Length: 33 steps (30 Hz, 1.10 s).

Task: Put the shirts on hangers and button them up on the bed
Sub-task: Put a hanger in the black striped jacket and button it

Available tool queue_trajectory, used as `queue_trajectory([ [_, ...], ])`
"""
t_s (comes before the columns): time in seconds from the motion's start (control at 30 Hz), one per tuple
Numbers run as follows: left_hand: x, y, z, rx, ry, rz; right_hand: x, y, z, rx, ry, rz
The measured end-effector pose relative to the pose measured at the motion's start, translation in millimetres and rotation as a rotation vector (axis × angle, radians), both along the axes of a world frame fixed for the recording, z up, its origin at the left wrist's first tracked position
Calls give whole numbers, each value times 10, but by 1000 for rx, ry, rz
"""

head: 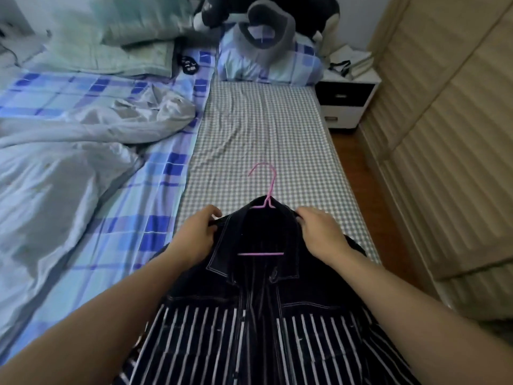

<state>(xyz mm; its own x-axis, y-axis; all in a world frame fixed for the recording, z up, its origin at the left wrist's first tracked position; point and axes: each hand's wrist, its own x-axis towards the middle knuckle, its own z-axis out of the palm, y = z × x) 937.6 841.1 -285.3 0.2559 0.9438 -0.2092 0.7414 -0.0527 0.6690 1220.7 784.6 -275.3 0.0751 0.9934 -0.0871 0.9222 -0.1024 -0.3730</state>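
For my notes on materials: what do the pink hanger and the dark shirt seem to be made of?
Pink hanger: probably thin wire with a smooth pink coating, judging by its slim rod shape. Dark shirt: looks like sturdy matte woven cloth, maybe denim on top, given its pale contrast stitching.

Dark striped shirt (258,315) lies front-up on checked bed sheet (266,129), pink hanger (263,207) inside collar, hook pointing away. Left hand (198,232) and right hand (319,232) grip the shoulders. Front unbuttoned.

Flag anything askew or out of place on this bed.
A grey shirt lies crumpled on the blue plaid sheet, off any hanger. The dark striped shirt sits open and unbuttoned on its pink hanger.
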Motion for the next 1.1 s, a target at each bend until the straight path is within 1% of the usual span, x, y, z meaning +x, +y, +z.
queue_trajectory([
  [0.1, 119, 611, -101, 81, 33, 68, 126, 677, -129, 52, -88, -23],
  [0.17, 205, 911, -314, 155, 65, 143, 185, 1109, -383, 57, -133, -65],
  [0.23, 278, 874, -656, 308, 189, 162, 217, 1366, -829, 15, -136, -116],
  [0.3, 310, 505, -1071, 387, 292, 82, 169, 1382, -1293, -58, -95, -194],
  [0.33, 301, 266, -1273, 366, 342, 11, 105, 1291, -1481, -74, -67, -218],
  [0.37, 277, 33, -1451, 300, 392, -60, 26, 1140, -1624, -50, -50, -226],
  [0.43, 190, -300, -1784, 134, 459, -144, -167, 726, -1768, 1, -125, -124],
  [0.5, 94, -448, -2044, 37, 487, -159, -333, 300, -1857, -95, -195, 7],
  [0.6, 48, -449, -2255, -16, 512, -180, -411, -21, -2185, -268, -223, 85],
  [0.73, 64, -342, -2381, -142, 573, -214, -376, 31, -2481, -307, -247, 115],
  [0.87, 136, -167, -2232, -294, 650, -255, -362, 131, -2442, -397, -216, 123],
  [0.93, 199, -238, -2033, -247, 648, -223, -382, 166, -2239, -462, -180, 109],
  [0.97, 236, -357, -1916, -176, 611, -181, -412, 135, -2125, -440, -168, 82],
  [1.03, 284, -793, -1726, -13, 466, -107, -541, -104, -1921, -287, -142, 4],
  [1.07, 283, -1100, -1663, 28, 391, -107, -632, -321, -1836, -229, -105, -31],
  [1.1, 257, -1455, -1648, 18, 363, -139, -726, -594, -1770, -212, -54, -57],
])
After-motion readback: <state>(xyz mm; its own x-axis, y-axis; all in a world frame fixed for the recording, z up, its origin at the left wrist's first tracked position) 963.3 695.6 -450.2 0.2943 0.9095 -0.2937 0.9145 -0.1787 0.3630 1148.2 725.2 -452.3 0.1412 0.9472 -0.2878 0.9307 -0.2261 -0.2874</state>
